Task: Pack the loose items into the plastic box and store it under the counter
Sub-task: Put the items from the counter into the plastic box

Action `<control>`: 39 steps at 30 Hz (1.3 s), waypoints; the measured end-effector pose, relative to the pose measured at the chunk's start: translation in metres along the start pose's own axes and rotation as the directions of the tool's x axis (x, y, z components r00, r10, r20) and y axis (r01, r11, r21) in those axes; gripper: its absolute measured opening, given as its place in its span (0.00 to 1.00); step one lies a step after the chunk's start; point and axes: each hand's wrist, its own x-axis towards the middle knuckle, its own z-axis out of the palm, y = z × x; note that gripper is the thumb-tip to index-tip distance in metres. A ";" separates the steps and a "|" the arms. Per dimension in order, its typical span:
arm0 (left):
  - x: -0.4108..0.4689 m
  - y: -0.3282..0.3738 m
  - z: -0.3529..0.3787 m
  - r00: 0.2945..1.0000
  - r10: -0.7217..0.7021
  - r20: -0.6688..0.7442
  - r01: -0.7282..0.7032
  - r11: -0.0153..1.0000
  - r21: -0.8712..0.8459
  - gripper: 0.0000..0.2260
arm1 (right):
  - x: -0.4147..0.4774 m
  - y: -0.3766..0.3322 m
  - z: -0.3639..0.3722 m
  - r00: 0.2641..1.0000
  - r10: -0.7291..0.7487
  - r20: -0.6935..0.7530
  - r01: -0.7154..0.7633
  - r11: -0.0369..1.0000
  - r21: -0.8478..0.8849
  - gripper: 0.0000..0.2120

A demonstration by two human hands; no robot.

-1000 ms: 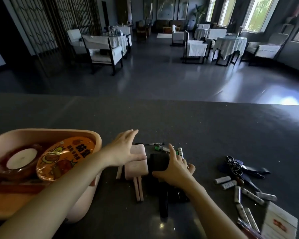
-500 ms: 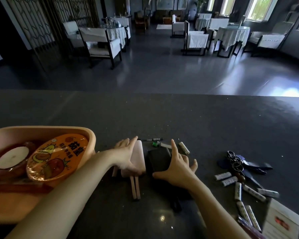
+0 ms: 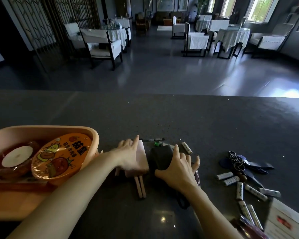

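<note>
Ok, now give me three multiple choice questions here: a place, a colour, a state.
1. Where does the plastic box stand? A) left of the left hand B) right of the keys C) on the floor
2. What colour is the round lid in the box? A) blue B) orange C) green
3. What is the right hand doing? A) lifting the keys B) reaching into the box C) resting on the black pouch
Answers: 1 A, at the counter's left end; 2 B, the lid is orange; 3 C, it lies over the pouch.
</note>
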 end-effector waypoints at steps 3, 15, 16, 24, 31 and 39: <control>0.003 0.001 0.001 0.996 -0.023 0.087 0.029 0.997 -0.070 0.60 | -0.003 0.002 -0.015 0.999 -0.005 -0.043 0.007 0.999 0.043 0.55; -0.021 0.004 -0.017 0.977 0.079 -0.199 -0.120 0.971 -0.206 0.64 | -0.016 0.002 -0.078 0.980 0.006 -0.198 0.064 0.937 0.345 0.52; -0.029 0.006 -0.026 0.966 0.094 -0.239 -0.146 0.967 -0.211 0.64 | -0.016 0.001 -0.083 0.976 0.002 -0.216 0.081 0.923 0.375 0.53; -0.122 -0.037 -0.105 0.828 0.101 -0.552 -0.199 0.972 -0.122 0.66 | -0.026 -0.051 -0.120 0.956 -0.257 -0.142 0.293 0.834 0.467 0.51; -0.191 -0.154 -0.136 0.752 -0.079 -0.655 -0.070 0.978 -0.199 0.62 | -0.059 -0.151 -0.117 0.839 -0.544 -0.024 0.488 0.732 0.476 0.39; -0.210 -0.280 -0.150 0.773 -0.114 -0.625 -0.030 0.976 -0.215 0.58 | -0.062 -0.271 -0.051 0.758 -0.632 0.164 0.507 0.728 0.460 0.33</control>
